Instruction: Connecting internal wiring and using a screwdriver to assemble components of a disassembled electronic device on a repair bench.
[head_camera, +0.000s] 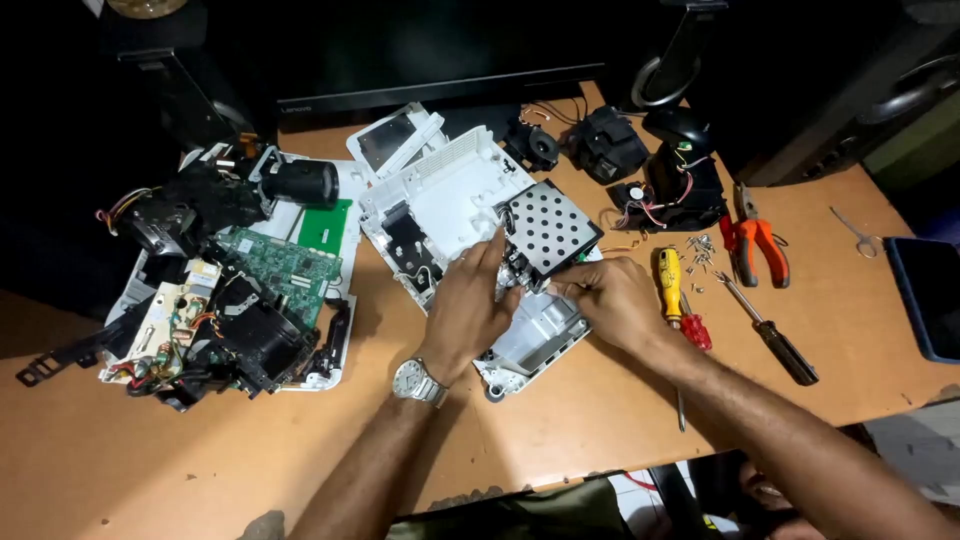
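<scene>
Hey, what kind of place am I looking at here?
Probably a home electronics repair desk. A wooden table holds an opened white casing that both hands work on, a green circuit board, and tools: screwdrivers, orange pliers and loose screws.

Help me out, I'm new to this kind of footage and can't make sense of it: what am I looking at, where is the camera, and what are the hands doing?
This is one picture from a camera worn on a person's head, looking down at their own two bare hands over a wooden desk. No machine is at work here. The left hand, with a wristwatch, and the right hand both touch a perforated metal plate sitting in an opened white plastic housing. How firm either grip is, I cannot tell. To the left lies a pile of removed parts, including a green circuit board and a black lens. To the right lie screwdrivers, orange-handled pliers and loose screws.
</scene>
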